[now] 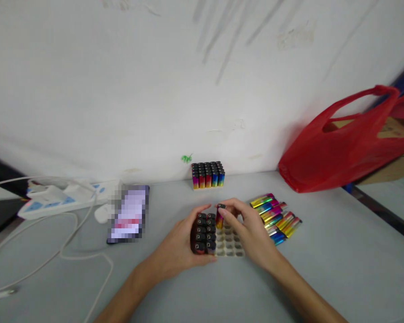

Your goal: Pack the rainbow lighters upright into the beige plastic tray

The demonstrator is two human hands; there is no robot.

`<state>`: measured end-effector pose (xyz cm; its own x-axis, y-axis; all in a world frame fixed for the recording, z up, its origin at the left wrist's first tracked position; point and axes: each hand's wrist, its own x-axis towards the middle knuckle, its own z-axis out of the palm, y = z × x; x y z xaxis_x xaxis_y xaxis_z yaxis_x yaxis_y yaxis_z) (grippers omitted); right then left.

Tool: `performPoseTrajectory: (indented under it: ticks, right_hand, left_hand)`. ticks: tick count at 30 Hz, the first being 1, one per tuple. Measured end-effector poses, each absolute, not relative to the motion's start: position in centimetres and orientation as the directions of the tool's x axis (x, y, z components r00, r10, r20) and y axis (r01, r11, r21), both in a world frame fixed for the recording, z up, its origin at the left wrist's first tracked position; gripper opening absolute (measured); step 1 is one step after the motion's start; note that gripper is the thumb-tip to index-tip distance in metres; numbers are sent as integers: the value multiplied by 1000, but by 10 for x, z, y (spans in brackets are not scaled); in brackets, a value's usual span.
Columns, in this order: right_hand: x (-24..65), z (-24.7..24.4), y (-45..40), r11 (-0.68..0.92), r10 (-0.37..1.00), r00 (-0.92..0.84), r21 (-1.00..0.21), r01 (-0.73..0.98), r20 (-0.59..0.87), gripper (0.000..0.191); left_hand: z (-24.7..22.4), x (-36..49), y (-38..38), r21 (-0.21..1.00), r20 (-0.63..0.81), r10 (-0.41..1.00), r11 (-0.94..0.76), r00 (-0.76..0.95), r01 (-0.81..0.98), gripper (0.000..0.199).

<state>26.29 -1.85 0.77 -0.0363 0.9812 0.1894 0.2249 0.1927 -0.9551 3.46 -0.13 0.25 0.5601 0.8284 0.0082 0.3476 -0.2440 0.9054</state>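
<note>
Fingers: right hand [252,226] is pinching lighter [219,219], left hand [178,244] is clasping tray [224,250], lower centre; apparently loading, insertion likely calling for straight alignment.

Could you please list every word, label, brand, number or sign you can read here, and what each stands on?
No text can be read.
Phone screen: pixelated, unreadable.
Power strip: blue patches, no legible lettering.
Held lighter and loose lighters: any print is too small or blurred.
Wall: a green mark, no letters discernible.
</note>
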Motion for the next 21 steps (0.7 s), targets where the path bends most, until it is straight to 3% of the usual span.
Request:
performPoseTrajectory:
  ticks: [5, 11, 21]
  right_hand:
    - [265, 13, -22, 309, 951, -107, -853, 420, 292, 20]
    - [270, 19, -24, 445, 893, -191, -732, 516, 408, 18]
    - [276, 14, -19, 526, 839, -308, -526, 668, 448, 25]
  left_hand:
    - [2, 35, -2, 899, 14, 828, -255, 561, 355, 107]
    - [3, 36, -2, 897, -3, 830, -245, 557, 369, 109]
    - [1, 35, -1, 894, 10, 830, -257, 557, 366, 109]
